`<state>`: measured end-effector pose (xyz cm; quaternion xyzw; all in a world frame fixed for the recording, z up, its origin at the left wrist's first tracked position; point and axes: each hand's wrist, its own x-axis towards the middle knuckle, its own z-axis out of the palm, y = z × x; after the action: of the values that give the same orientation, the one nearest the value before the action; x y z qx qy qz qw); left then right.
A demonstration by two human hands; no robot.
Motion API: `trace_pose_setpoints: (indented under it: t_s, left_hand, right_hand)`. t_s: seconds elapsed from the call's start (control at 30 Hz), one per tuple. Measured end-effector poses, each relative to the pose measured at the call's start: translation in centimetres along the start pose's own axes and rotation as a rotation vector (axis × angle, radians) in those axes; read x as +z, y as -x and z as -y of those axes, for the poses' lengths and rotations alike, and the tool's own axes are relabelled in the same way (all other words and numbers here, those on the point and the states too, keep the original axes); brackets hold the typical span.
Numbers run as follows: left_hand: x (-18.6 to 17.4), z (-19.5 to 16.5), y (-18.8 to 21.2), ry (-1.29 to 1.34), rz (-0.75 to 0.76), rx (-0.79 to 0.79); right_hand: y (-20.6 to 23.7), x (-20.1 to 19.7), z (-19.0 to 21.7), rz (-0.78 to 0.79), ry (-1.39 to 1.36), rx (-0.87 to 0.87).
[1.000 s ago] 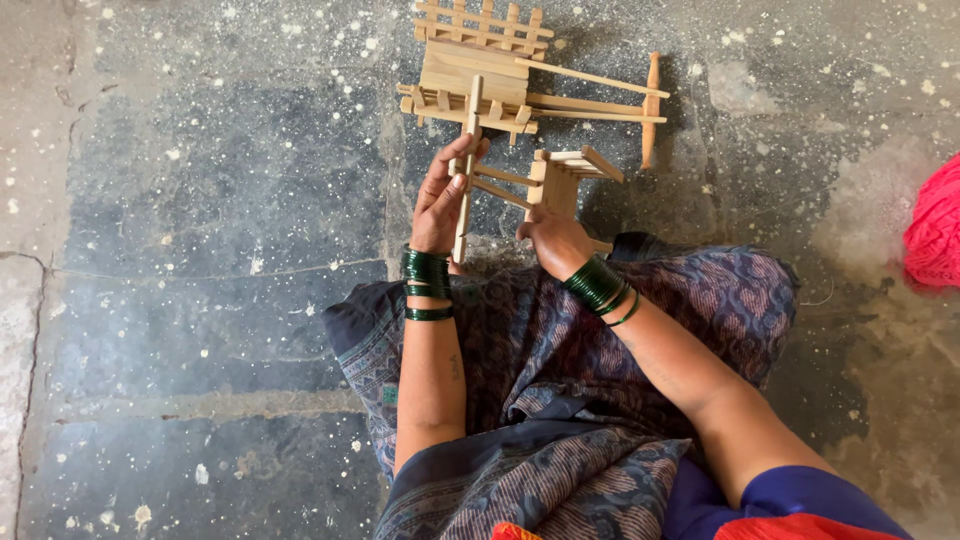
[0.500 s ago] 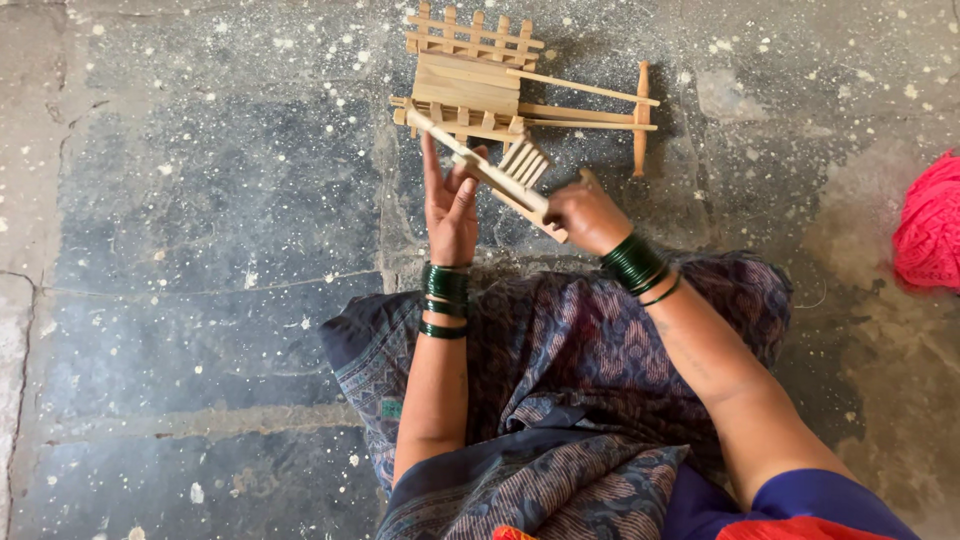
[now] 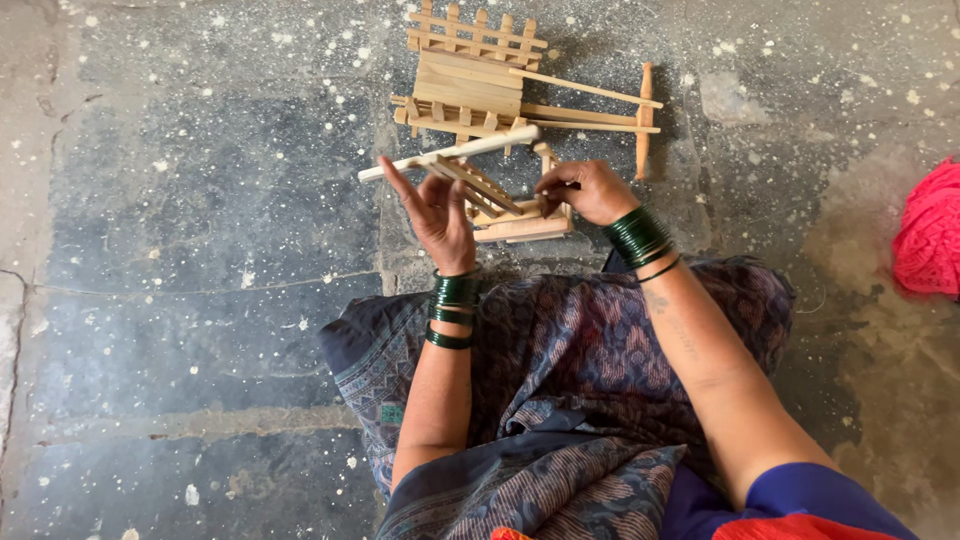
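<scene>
Wooden slats make up the small frame [image 3: 495,195] that both hands work on, just above the person's lap and over the stone floor [image 3: 200,250]. One long pale stick [image 3: 450,155] runs along its upper edge and juts out to the left. The left hand [image 3: 435,215] is raised with palm turned up and fingers spread; its fingertips touch the stick and the slatted side of the frame — an open, propping contact rather than a closed grip. The right hand [image 3: 590,190] is curled at the frame's right end, thumb and fingers pressed together in a pinch on one upright piece there.

Just beyond the frame, farther from the person, a wooden toy cart [image 3: 490,80] lies on the floor — a railed body with two long shafts joined by a crossbar at the right. The frame's far edge sits close to it; I cannot tell whether they touch.

Dark green bangles [image 3: 450,305] ring both wrists. A bright pink bundle [image 3: 930,240] lies at the right edge, well apart from the hands. Patterned purple cloth [image 3: 600,370] covers the lap.
</scene>
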<state>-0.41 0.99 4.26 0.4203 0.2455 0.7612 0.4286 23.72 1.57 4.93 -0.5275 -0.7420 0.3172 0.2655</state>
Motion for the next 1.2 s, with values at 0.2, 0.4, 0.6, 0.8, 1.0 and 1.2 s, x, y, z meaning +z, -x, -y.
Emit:
trace_pose_setpoints:
  t_s: [0.2, 0.4, 0.6, 0.8, 1.0, 1.2]
  left_hand:
    - [-0.5, 0.1, -0.2, -0.138, -0.039, 0.013]
    - [-1.4, 1.3, -1.0, -0.244, -0.124, 0.076]
    - [-4.0, 2.1, -2.6, -0.101, -0.211, 0.067]
    - [-2.6, 3.1, -0.9, -0.213, -0.238, 0.004]
    - [-2.3, 6.1, 0.9, -0.376, -0.072, -0.118]
    - [-3.6, 7.2, 0.7, -0.558, 0.192, -0.532]
  right_hand:
    - [-0.1, 3.3, -1.0, -0.433, 0.021, -0.010]
    - [-1.4, 7.0, -1.7, -0.641, 0.025, -0.143]
    - [-1.4, 9.8, 0.0, -0.591, 0.215, -0.201]
    - [-2.7, 9.8, 0.1, -0.577, 0.186, -0.141]
    - [-3.8, 8.8, -0.2, -0.627, -0.033, -0.075]
    - [-3.2, 7.0, 0.6, -0.600, -0.056, -0.067]
